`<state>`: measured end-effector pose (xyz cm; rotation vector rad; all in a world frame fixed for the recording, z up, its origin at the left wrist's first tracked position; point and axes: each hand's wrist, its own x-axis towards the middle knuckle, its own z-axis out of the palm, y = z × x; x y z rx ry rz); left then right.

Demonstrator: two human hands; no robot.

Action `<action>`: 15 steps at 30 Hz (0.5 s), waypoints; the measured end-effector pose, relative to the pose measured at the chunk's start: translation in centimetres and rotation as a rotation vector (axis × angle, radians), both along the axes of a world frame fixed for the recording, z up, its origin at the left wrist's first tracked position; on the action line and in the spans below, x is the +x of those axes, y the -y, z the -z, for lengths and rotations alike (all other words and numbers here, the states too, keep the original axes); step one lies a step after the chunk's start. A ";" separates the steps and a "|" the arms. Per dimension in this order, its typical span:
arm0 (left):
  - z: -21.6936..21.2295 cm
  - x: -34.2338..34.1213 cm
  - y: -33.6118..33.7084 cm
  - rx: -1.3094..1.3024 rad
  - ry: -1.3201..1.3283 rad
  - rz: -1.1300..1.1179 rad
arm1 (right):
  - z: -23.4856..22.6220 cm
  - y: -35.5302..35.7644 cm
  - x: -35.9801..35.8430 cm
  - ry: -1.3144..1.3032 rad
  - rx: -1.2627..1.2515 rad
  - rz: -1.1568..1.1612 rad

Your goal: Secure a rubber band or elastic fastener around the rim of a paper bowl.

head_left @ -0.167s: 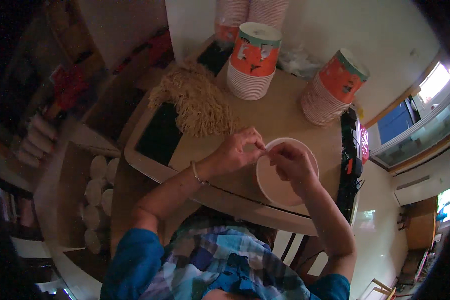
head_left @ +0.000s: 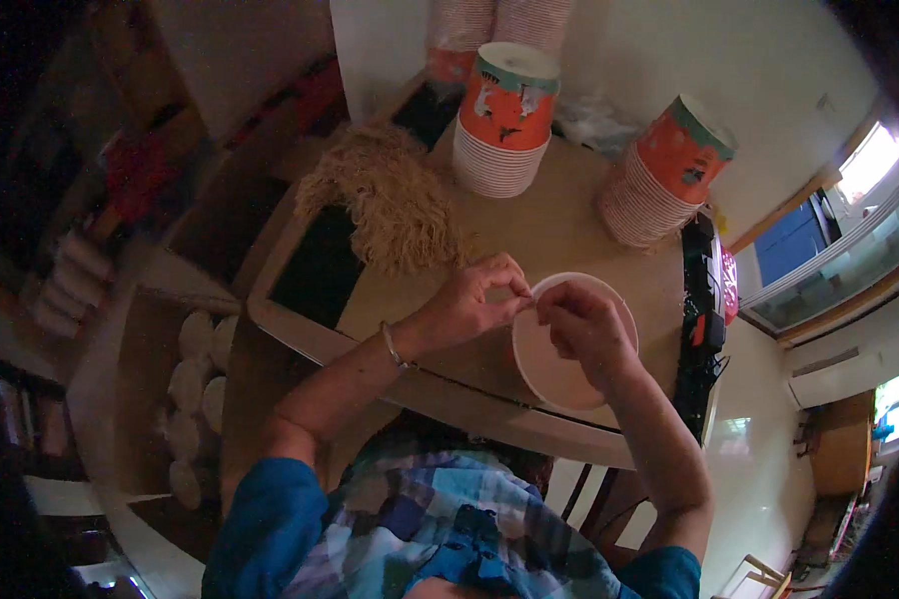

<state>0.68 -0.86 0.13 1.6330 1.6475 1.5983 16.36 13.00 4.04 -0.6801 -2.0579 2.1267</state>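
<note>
My left hand (head_left: pixel 477 297), with a bracelet on the wrist, has its thumb and fingertips pinched together at the left rim of a white paper tub (head_left: pixel 561 384). Over the tub's mouth is my right hand (head_left: pixel 591 327), its fingers curled and pinched close to the left fingertips. Whatever lies between the fingertips is too small to make out. The tub rests on a tan board (head_left: pixel 469 364) on the table, its mouth facing up. Beyond my left hand lies a loose heap of tan strings (head_left: pixel 390 205).
Stacks of upturned orange and green paper tubs stand at the back (head_left: pixel 509 115) and the back right (head_left: pixel 669 165). A dark strip-like object (head_left: pixel 702 309) runs along the table's right edge. On the left, a cardboard box (head_left: pixel 142 389) holds several white round-ended items.
Both hands stay pinched at the tub's rim. My right fingertips have shifted very slightly to the right.
</note>
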 end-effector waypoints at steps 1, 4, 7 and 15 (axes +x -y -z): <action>0.0 0.0 0.0 0.001 -0.001 -0.005 | 0.0 -0.1 -0.1 -0.001 0.001 -0.005; 0.1 0.0 -0.2 0.004 0.006 -0.010 | -0.1 -0.1 -0.3 0.014 -0.066 0.011; 0.5 0.0 -0.3 0.038 -0.019 -0.018 | -0.4 0.1 -0.3 0.016 -0.077 0.005; 0.0 0.4 -0.3 0.046 -0.081 -0.083 | 0.5 0.2 -0.5 0.035 0.313 0.047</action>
